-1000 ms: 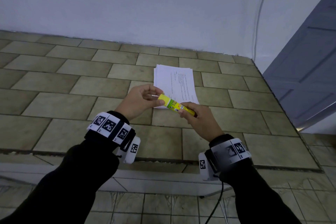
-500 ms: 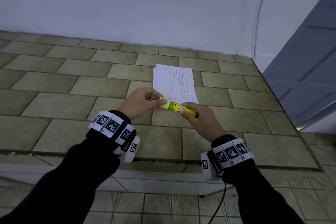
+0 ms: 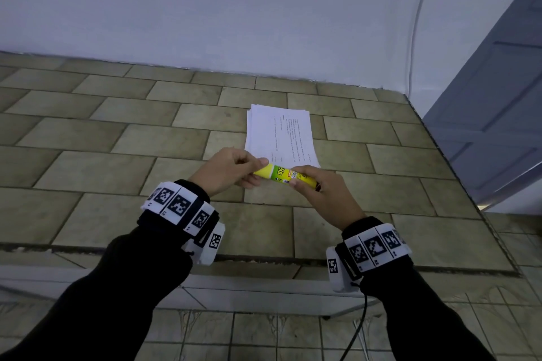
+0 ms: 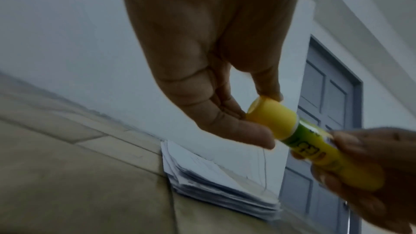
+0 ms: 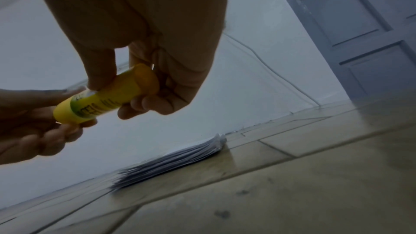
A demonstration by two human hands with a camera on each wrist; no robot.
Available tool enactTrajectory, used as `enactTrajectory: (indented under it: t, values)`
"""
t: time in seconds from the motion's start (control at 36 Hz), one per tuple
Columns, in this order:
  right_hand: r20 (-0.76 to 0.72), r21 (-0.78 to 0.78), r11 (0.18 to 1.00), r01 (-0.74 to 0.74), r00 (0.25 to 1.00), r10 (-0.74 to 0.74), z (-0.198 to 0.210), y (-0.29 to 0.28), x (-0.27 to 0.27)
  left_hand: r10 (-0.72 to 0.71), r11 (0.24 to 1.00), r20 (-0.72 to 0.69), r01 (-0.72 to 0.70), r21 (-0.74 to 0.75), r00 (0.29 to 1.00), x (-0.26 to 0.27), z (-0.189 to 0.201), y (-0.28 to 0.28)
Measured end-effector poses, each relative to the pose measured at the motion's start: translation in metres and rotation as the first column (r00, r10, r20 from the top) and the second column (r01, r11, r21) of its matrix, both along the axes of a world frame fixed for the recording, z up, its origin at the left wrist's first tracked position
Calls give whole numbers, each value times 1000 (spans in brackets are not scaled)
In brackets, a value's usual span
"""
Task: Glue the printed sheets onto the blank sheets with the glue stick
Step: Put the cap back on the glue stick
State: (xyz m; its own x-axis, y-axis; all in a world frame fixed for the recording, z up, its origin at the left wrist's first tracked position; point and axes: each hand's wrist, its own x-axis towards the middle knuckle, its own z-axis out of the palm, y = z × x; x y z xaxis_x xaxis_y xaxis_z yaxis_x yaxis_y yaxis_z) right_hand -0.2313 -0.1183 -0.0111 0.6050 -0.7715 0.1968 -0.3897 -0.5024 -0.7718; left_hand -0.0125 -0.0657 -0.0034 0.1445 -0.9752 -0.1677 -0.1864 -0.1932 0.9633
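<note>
- Glue stick [image 3: 282, 174]: yellow tube, green label (cap on), held level between both hands.
- Left hand [image 3: 227, 170] pinches the cap [image 4: 272, 119]; right hand [image 3: 324, 192] grips the tube.
- Sheets [image 3: 278, 135]: white stack just beyond the hands.

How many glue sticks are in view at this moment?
1. The glue stick is held in the air above the tiled counter: the left hand pinches its cap end, the right hand grips its body. Any others would be out of view.

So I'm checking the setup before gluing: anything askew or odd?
Only the paper stack: its sheets are fanned, edges uneven, not squared. The glue stick looks intact, cap on, held between left hand and right hand.
</note>
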Motion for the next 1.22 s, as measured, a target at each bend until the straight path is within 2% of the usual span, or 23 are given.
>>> enactTrajectory:
  t: [0.11, 0.28, 0.36, 0.44, 0.5, 0.56, 0.61, 0.72, 0.83, 0.89, 0.94, 1.03, 1.11, 1.22]
  values:
    - [51, 93, 995, -43, 998, 38, 0, -2, -1, -64, 991, 36, 68, -118, 997, 5, -1, 4]
    - [50, 197, 978, -64, 997, 55, -5, -2, -5, -160, 972, 10, 159, -174, 987, 4, 5, 6]
    - [72, 198, 978, -62, 996, 49, -2, -3, -4, -63, 982, -27, 57, -179, 998, 5, 7, 4]
    - [88, 202, 978, -59, 995, 42, -1, -3, -3, 38, 997, 56, -34, -75, 998, 1, 6, 2]
    - [85, 187, 981, -54, 996, 39, -2, -2, -1, 29, 1000, 98, -28, -13, 995, 1, 2, 1]
    - [75, 166, 985, -48, 997, 36, -2, -2, -1, 20, 1000, 87, -19, -14, 996, 2, 0, 2]
    - [78, 163, 986, -43, 997, 30, -3, -2, -1, 0, 999, 47, 2, -54, 999, 3, -2, 2]
    - [69, 188, 982, -30, 997, 17, -6, -3, 1, -35, 983, 100, 52, -174, 994, 4, -1, 5]
    - [84, 229, 973, -25, 996, 6, -7, -3, 2, -85, 965, 19, 87, -249, 996, 4, 2, 6]
    - [92, 232, 972, -29, 996, 8, -5, -3, 1, -62, 964, -39, 49, -263, 997, 5, 2, 6]
    - [98, 232, 972, -25, 995, 3, -4, -4, 0, 22, 971, -51, -34, -237, 998, 5, 4, 5]
    - [109, 209, 978, -27, 994, 4, -2, -4, -1, 124, 984, 43, -117, -135, 991, 2, 5, 4]
    - [97, 176, 984, -29, 995, 12, -3, -2, 0, 108, 993, 105, -102, -58, 989, 1, 1, 3]
    - [89, 191, 982, -12, 996, -5, -3, -3, 0, 25, 991, -12, -26, -132, 1000, 1, -1, 3]
